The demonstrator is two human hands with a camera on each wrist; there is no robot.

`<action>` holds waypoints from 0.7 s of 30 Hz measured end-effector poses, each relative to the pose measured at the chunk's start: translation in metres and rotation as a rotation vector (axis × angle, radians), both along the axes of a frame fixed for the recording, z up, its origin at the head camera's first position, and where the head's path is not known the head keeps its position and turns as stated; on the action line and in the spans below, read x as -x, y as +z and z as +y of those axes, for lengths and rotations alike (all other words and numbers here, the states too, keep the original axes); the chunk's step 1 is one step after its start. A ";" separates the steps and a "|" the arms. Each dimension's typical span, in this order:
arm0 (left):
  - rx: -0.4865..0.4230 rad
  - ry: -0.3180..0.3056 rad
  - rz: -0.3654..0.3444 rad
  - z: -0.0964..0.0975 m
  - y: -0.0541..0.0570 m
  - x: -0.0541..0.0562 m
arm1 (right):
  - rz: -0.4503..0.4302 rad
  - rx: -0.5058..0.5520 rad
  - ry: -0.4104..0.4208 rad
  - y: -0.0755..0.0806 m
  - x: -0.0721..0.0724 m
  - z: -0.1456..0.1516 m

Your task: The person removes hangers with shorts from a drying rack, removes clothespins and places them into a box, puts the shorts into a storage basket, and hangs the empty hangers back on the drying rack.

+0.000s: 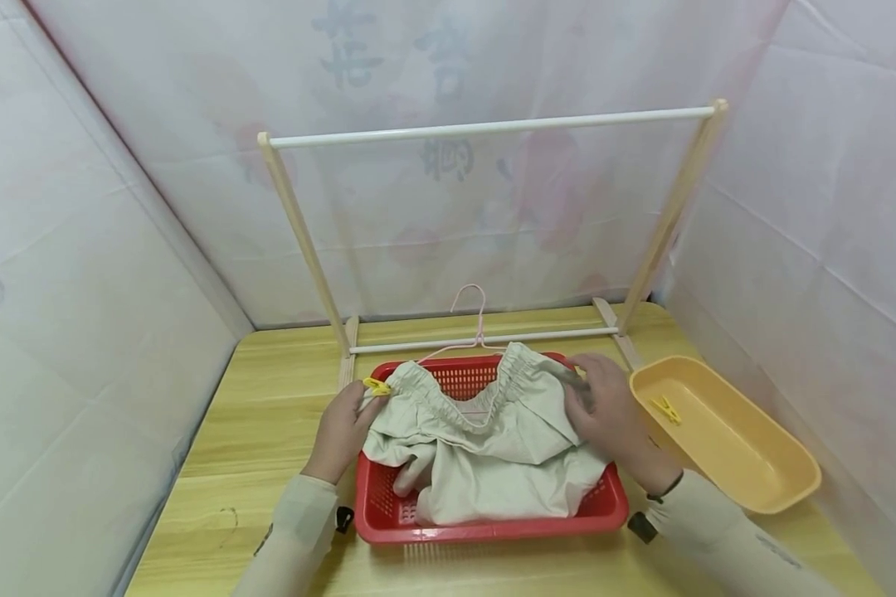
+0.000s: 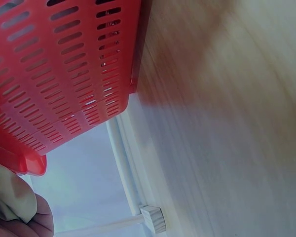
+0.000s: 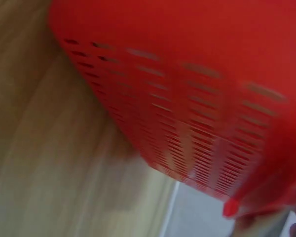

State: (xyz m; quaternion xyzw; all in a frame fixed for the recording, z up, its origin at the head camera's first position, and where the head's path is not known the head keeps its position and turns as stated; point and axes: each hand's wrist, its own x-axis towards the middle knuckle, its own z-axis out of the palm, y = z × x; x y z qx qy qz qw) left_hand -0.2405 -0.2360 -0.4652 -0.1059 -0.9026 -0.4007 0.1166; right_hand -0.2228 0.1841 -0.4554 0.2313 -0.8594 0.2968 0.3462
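Pale beige pants [image 1: 508,456] with a gathered elastic waistband lie bunched over a red plastic basket [image 1: 493,531]. A pink hanger [image 1: 480,319] stands behind the waistband, its hook upward and its lower part mostly hidden by the cloth. My left hand [image 1: 343,427] grips the left end of the waistband, where a yellow clothespin [image 1: 377,386] sits at the fingertips. In the left wrist view, the fingers [image 2: 43,217] curl round a fold of the cloth. My right hand [image 1: 612,414] pinches the right end of the waistband between thumb and fingers; the right wrist view is blurred there.
A wooden rack with a white top rail [image 1: 493,128] stands at the table's back, behind the basket. At the right, a yellow-orange tray [image 1: 762,448] has another yellow clothespin [image 1: 666,409] in it. Cloth walls enclose the wood-grain table [image 1: 269,464] at the back and sides.
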 end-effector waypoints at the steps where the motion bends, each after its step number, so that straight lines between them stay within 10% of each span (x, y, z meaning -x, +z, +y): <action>1: 0.000 0.000 0.005 0.000 0.001 0.000 | 0.015 -0.003 0.005 -0.001 0.000 -0.001; 21: -0.002 0.003 -0.013 0.000 0.000 0.000 | 0.041 0.018 0.007 -0.015 -0.002 -0.011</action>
